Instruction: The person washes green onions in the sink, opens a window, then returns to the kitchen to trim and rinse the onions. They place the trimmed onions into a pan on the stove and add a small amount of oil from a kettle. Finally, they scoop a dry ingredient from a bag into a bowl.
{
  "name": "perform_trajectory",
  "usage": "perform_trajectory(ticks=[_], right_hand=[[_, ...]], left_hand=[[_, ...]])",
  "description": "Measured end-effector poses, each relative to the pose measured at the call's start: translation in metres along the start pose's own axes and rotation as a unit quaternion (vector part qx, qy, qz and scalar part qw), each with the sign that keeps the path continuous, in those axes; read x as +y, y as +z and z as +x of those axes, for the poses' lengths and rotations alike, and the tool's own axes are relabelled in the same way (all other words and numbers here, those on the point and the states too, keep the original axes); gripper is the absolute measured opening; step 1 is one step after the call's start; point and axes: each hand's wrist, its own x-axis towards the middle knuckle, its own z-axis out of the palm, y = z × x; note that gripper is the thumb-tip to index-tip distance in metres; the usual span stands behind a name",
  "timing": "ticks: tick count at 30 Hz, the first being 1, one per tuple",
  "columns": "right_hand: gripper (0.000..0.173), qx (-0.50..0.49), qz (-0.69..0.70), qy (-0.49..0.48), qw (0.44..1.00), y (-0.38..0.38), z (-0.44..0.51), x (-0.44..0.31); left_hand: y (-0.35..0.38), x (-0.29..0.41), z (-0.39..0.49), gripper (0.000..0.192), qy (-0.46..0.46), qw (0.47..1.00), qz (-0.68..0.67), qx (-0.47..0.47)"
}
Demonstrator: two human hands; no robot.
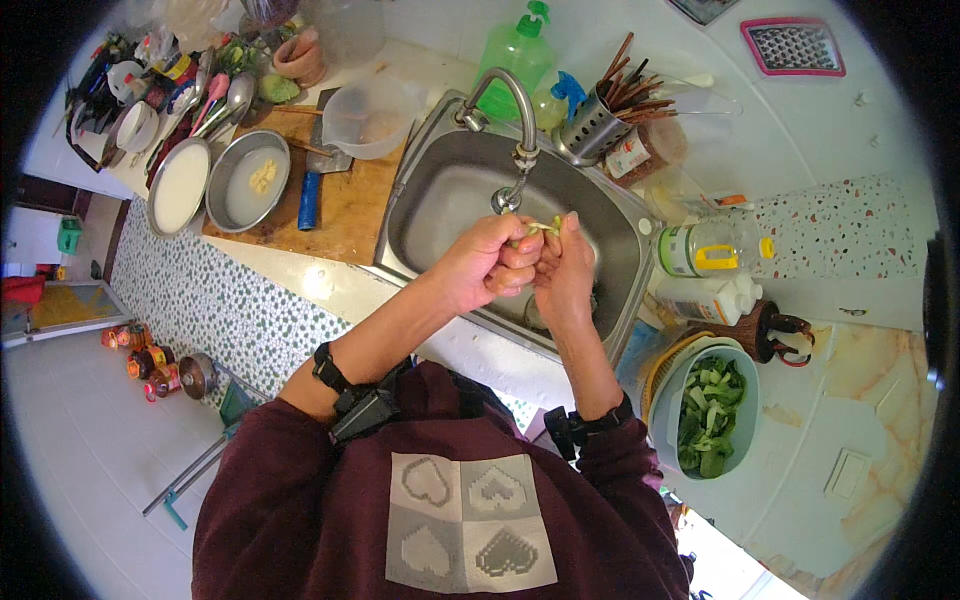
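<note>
Over the steel sink (450,180), my left hand (487,259) is curled into a loose fist with a small pale-green vegetable piece (544,226) at its fingertips. The thumb and fingers of my right hand (568,270) pinch the same piece from the other side. Just beyond the hands hangs the tap (525,124), its nozzle pointing into the basin. Water flow cannot be made out. Below my right hand a round object (534,313) lies in the sink, mostly hidden.
Left of the sink, a wooden cutting board (345,225) carries a metal bowl (225,217), a blue-handled cleaver (308,201) and a plastic bowl (367,142). At right stand a chopstick holder (589,135), bottles (712,251) and a basin of cut greens (711,416).
</note>
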Motion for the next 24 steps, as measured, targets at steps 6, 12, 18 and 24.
perform_trajectory(ticks=[6, 12, 18, 24], right_hand=[[0.033, -0.114, -0.23, -0.072, 0.964, -0.024, 0.012, 0.001], [0.028, -0.204, -0.288, -0.118, 0.928, -0.033, 0.012, -0.004], [0.024, -0.189, -0.404, -0.227, 0.866, -0.027, 0.004, -0.005], [0.024, -0.213, -0.274, -0.261, 0.901, -0.004, -0.027, -0.009]], left_hand=[[-0.002, 0.018, -0.001, 0.022, -0.001, 0.928, 0.344, 0.14], [-0.012, 0.017, 0.001, 0.025, 0.114, 0.839, 0.519, 0.119], [-0.023, 0.0, 0.0, 0.024, 0.176, 0.747, 0.616, 0.179], [-0.055, -0.004, 0.001, 0.023, 0.119, 0.879, 0.378, 0.265]])
